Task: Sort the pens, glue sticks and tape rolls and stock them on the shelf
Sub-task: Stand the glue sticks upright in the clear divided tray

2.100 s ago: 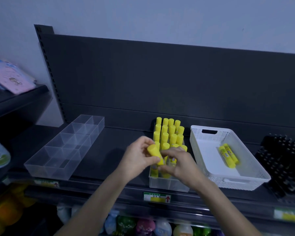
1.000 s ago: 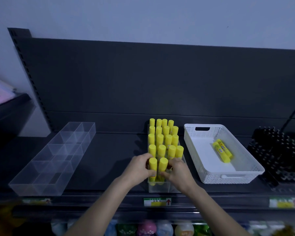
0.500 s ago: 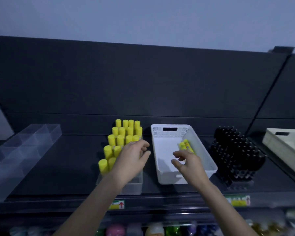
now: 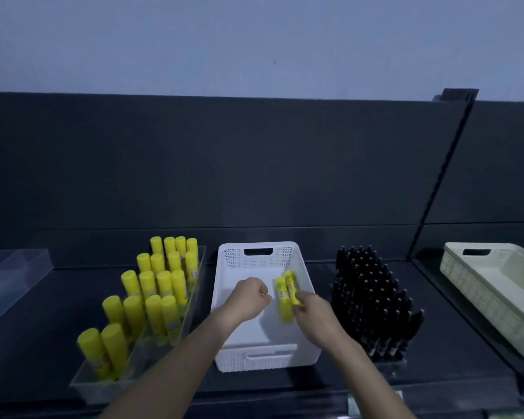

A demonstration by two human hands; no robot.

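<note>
Shop: dark display shelf (image 4: 58,313), ranked glue sticks (image 4: 164,282)

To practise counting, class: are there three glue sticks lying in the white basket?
No, only two glue sticks lie side by side in the white basket, the right hand pinching one.

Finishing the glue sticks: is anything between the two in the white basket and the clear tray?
Only the left wall of the white basket and the left hand, held between the glue sticks and the clear tray.

Dim bluish light, dark low-contrast shelf (image 4: 58,313), soft motion blur throughout, wide-angle bending at frame edges
</note>
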